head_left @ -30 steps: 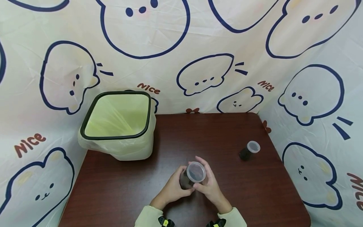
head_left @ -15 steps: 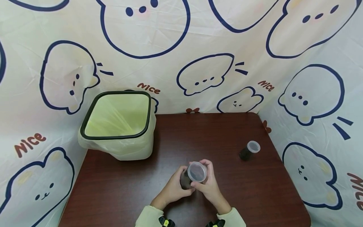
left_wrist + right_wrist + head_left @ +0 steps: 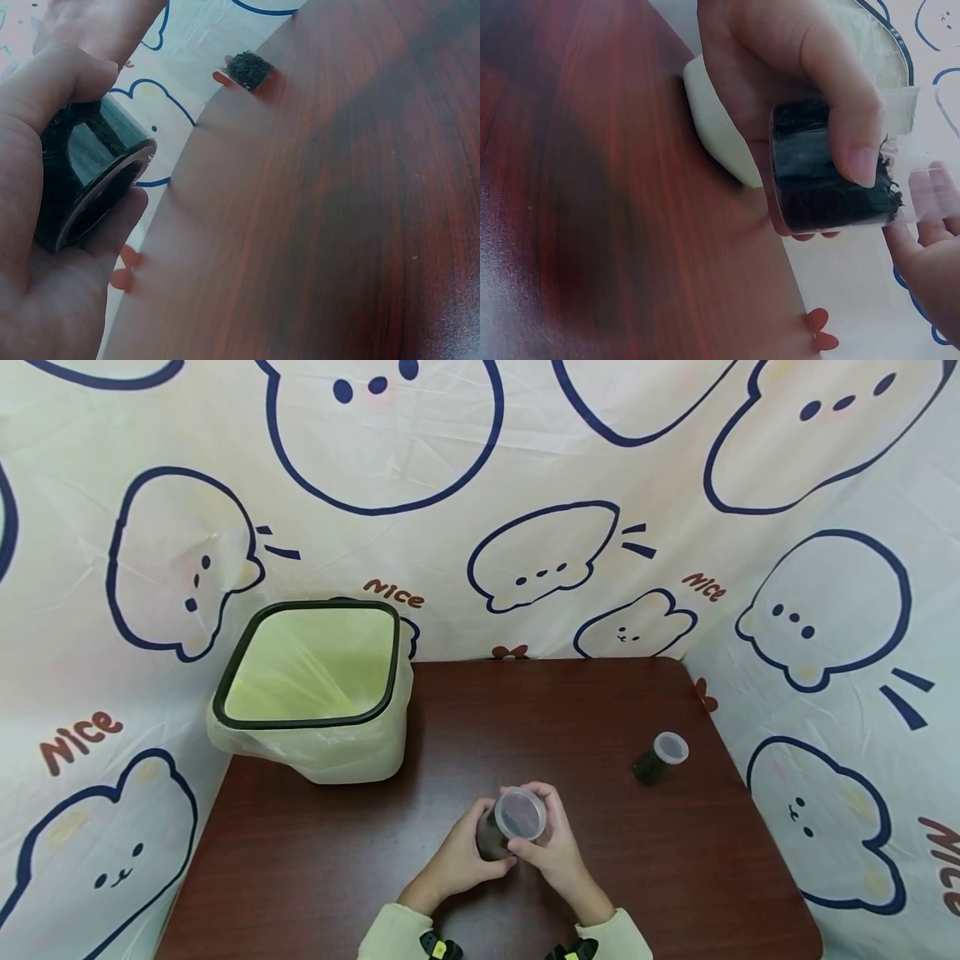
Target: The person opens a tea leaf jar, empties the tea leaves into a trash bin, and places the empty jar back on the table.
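Head: brown table (patterned cloth behind).

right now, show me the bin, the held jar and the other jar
Bin [image 3: 297, 724]: head view, front rim
Held jar [image 3: 808, 176]: right wrist view, side wall
Other jar [image 3: 650, 767]: head view, dark body

My left hand kinda hides part of the jar, my right hand gets chopped by its own wrist view's edge, and both sleeves behind my hands run off the head view's bottom lol.
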The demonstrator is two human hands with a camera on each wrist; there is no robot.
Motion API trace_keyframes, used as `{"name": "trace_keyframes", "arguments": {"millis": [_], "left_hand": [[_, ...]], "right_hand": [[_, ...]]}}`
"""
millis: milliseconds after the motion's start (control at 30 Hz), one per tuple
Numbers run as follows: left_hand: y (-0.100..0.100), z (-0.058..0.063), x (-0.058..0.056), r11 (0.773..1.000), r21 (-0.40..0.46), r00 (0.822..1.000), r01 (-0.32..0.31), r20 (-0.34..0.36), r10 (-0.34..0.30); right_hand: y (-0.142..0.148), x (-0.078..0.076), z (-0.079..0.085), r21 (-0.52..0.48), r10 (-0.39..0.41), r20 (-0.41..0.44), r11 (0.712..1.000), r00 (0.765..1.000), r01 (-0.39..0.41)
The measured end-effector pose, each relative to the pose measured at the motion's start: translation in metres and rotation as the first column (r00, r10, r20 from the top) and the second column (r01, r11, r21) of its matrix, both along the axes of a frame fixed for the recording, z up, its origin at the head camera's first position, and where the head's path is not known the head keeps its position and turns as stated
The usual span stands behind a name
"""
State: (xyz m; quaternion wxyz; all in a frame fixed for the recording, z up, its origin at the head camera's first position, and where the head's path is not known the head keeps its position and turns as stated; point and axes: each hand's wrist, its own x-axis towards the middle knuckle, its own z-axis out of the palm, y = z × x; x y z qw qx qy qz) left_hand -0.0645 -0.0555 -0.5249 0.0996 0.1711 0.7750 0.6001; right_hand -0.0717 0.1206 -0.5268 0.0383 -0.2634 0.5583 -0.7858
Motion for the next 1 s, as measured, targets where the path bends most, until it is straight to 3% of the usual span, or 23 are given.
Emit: {"name": "trace_keyframes", "arguments": {"millis": [233, 567, 833, 1000], "left_hand": [[0.000, 0.000, 0.000, 1.000, 0.006, 1.000, 0.011, -0.018, -0.011], [0.000, 0.003, 0.000, 1.000, 0.014, 0.999, 0.013, -0.032, -0.013], [0.002, -0.036, -0.007, 1.000, 0.010, 0.998, 0.005, -0.055, -0.005], [0.003, -0.037, -0.007, 1.000, 0.008, 0.999, 0.005, -0.052, -0.005]], "right_hand": [[0.005, -0.001, 0.002, -0.021, 0.057, 0.033, 0.998, 0.998, -0.057], [0.006, -0.001, 0.004, 0.037, 0.055, 0.024, 0.998, 0.998, -0.056], [-0.001, 0.000, -0.003, 0.009, -0.014, -0.009, 1.000, 1.000, 0.014], [-0.004, 0.002, -0.002, 0.027, -0.074, -0.004, 0.997, 0.997, 0.074]]}}
